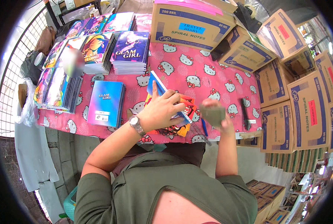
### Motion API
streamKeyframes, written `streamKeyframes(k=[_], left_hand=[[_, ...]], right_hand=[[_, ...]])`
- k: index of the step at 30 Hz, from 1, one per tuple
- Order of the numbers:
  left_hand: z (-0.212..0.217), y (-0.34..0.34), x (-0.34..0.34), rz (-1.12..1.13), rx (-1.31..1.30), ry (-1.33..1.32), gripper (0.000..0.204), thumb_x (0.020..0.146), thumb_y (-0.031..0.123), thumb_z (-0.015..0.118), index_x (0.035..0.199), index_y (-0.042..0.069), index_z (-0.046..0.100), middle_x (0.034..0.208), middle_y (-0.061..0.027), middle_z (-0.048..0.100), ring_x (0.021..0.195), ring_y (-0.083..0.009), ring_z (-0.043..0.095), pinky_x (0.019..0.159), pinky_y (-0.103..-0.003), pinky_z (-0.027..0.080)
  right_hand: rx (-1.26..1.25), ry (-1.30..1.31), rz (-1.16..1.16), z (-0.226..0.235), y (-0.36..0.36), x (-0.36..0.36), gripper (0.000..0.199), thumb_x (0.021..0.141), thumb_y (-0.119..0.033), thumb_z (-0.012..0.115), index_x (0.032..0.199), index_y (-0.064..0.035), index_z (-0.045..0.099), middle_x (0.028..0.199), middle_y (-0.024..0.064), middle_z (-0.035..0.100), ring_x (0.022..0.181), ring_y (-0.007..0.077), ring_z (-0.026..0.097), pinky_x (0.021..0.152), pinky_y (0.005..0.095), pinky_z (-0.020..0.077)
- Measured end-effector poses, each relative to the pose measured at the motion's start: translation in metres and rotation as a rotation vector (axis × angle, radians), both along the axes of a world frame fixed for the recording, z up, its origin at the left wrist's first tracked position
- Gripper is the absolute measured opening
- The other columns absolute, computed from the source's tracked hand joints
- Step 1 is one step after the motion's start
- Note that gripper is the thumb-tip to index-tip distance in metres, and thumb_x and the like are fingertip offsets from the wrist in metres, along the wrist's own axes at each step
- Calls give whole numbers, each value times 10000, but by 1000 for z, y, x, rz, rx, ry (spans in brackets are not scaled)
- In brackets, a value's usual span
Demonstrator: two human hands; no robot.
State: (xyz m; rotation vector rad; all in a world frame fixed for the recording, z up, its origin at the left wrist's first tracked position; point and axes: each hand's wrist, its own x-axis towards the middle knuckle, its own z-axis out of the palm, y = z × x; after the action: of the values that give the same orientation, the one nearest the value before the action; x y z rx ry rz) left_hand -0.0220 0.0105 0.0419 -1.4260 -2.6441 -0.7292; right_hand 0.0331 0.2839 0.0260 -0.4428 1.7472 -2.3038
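My left hand (pixel 162 108), with a watch on its wrist, is closed round a blue spiral notebook (pixel 159 85) tilted up on its edge, index finger stretched along it. Beneath lie yellow and orange-red notebooks (pixel 181 130), partly hidden by the hand. To the right, above the table's near part, my right hand (pixel 226 123) grips a dull green block-like object (pixel 213 115); motion blurs it, so I cannot tell its kind. A blue pen (pixel 204 127) lies between the hands, near a dark spiral coil (pixel 199 135). Left of my left forearm rests a blue-purple spiral notebook stack (pixel 105 100).
Stacks of colourful notebooks (pixel 129 48) fill the table's far left. A black brush-like strip (pixel 245 114) lies at the right on the pink patterned tablecloth (pixel 196 71). Cardboard boxes (pixel 192 28) stand at the back, and more boxes (pixel 308 108) are piled along the right.
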Motion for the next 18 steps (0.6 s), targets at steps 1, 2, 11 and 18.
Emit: streamKeyframes(k=[1,2,11,18], left_hand=[[1,1,-3,-11,-16,-3,350,770,352,793,1015,171,619,1125,-21,552,1287,-265,468,1071,-838,113],[2,1,-5,-20,-32,-6,348,768,355,795,1009,173,621,1115,-13,555,1276,-256,478,1074,-833,115],[-1,6,-6,-110,12,51,350,778,401,781,1051,210,672,1068,-7,566,1207,-231,519,1021,-883,162],[-9,9,-2,-99,59,54,342,781,393,779,1039,206,655,1080,-10,560,1210,-238,512,1010,-889,160]], right_hand=[[-99,94,155,11,-8,7,758,691,-526,774,1262,-62,590,1185,75,523,1120,210,527,978,360,430],[94,86,151,9,-6,8,744,703,-540,766,1246,-59,601,1188,80,523,1120,211,524,984,364,424],[-59,5,301,10,-9,1,743,720,-589,780,1203,-51,610,1182,87,523,1115,193,512,956,333,387],[83,-154,327,-2,-8,-7,752,701,-601,736,1192,-48,606,1194,81,514,1138,201,498,961,326,377]])
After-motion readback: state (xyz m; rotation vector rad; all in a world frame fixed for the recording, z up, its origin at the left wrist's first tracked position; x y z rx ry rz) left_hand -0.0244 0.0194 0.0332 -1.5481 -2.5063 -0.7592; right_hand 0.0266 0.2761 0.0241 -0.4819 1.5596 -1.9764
